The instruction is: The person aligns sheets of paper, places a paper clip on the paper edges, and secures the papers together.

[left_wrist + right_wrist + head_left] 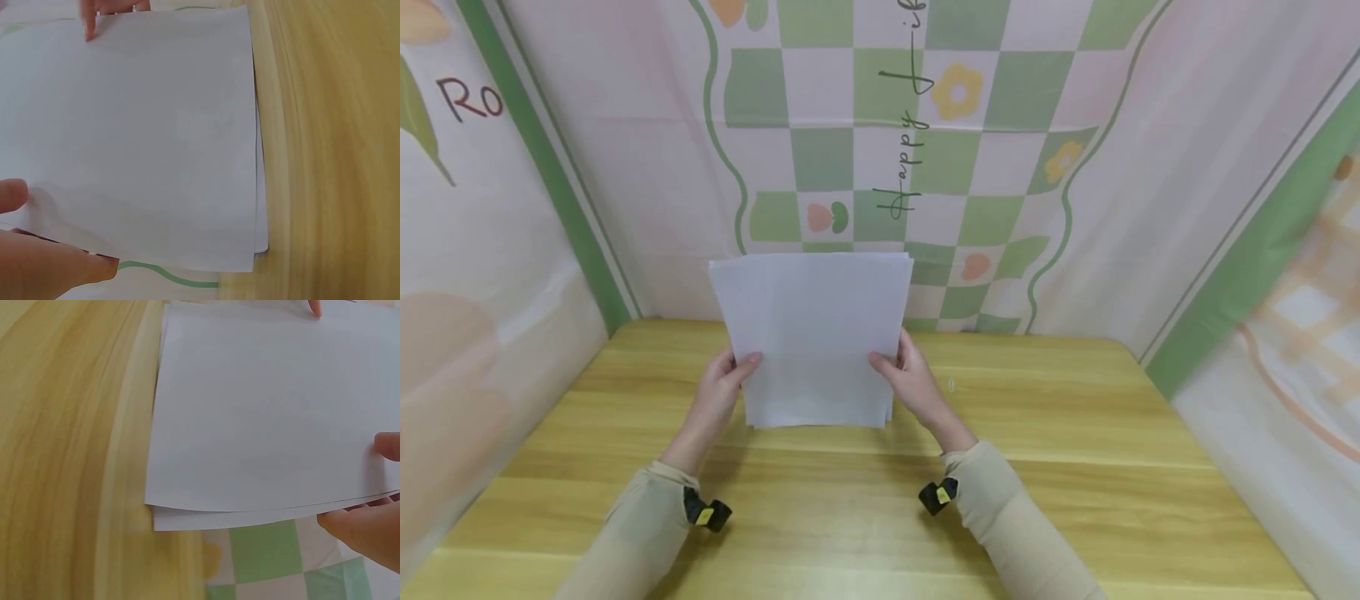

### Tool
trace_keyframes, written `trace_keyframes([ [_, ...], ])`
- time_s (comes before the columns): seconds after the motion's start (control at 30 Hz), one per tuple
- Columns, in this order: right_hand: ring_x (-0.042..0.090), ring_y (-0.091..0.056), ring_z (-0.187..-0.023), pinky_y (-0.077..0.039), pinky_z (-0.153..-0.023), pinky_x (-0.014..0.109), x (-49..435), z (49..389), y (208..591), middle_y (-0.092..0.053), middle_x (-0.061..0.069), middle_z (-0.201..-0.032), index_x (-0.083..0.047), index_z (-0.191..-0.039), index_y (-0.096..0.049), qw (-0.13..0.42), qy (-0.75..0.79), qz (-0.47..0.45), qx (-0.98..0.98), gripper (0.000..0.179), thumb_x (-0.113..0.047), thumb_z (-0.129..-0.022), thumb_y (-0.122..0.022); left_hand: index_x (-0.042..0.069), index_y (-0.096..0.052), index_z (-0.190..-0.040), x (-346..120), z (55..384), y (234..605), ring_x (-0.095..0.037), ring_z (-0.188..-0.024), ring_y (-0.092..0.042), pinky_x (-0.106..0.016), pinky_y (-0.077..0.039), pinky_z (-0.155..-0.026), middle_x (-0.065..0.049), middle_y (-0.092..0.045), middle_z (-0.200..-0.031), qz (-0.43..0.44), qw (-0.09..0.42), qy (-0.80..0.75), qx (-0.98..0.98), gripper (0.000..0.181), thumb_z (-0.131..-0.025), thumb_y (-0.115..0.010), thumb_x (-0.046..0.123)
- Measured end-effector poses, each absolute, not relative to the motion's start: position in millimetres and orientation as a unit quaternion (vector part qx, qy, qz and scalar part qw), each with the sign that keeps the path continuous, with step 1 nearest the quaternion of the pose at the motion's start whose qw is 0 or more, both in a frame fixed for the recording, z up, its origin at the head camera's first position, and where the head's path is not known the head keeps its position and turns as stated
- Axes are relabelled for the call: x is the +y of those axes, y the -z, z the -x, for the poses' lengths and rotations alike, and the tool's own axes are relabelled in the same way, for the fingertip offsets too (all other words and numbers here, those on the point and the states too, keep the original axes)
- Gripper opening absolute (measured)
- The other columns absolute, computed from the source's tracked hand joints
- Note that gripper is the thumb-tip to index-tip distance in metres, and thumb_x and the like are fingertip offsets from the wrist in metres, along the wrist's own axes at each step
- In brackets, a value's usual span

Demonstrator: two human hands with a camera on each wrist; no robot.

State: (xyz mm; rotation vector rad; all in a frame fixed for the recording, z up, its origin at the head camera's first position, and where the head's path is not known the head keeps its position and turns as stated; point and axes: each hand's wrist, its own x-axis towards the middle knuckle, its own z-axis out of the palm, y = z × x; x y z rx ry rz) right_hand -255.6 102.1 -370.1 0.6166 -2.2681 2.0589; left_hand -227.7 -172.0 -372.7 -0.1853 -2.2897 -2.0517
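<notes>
Paper sheets [816, 325], white and loosely stacked, are held tilted up between the left hand [719, 390] and the right hand [919, 388]. Each hand grips a side edge: the left thumb [748, 365] and the right thumb [882, 364] press on the face towards the person, and the other fingers bend behind. Both hands hold the stack below its mid-height. Its edges are uneven, and an under sheet pokes out past the top one at the lower corners.

Below is a wooden table [820, 517] with yellowish grain. Just beside the right hand, on the tabletop, lies a small pale clip [951, 386]. Beige sleeves [643, 529] cover both forearms, and a black device [706, 510] with a yellow mark sits at each cuff. Behind the table hangs a pale cloth [647, 167] bearing a green-and-white checked panel [891, 158], with flowers and sideways lettering that includes "Happy". More patterned cloth [467, 233] hangs at the left and right.

Most of the fingers behind the sheets are hidden, and the number of sheets cannot be told. Whether the lower edge touches the table is unclear. Lettering runs off the top of the head view, and both wrist views cut off parts of the hands.
</notes>
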Motion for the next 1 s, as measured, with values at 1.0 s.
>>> trace_keyframes([
  [1.0, 0.033, -0.045, -0.128, -0.035, -0.109, 0.048, 97, 258, 384, -0.046, 0.018, -0.14, -0.002, -0.139, -0.037, 0.012, -0.657, -0.176, -0.733, 0.044, -0.007, -0.097, -0.05, -0.002, -0.034, -0.143, -164, 226, 384, -0.028, -0.126, -0.043, -0.042, -0.033, -0.109, -0.021, -0.041, -0.144, 0.028, 0.021, 0.699, -0.714, 0.046, -0.1, -0.044, 0.013],
])
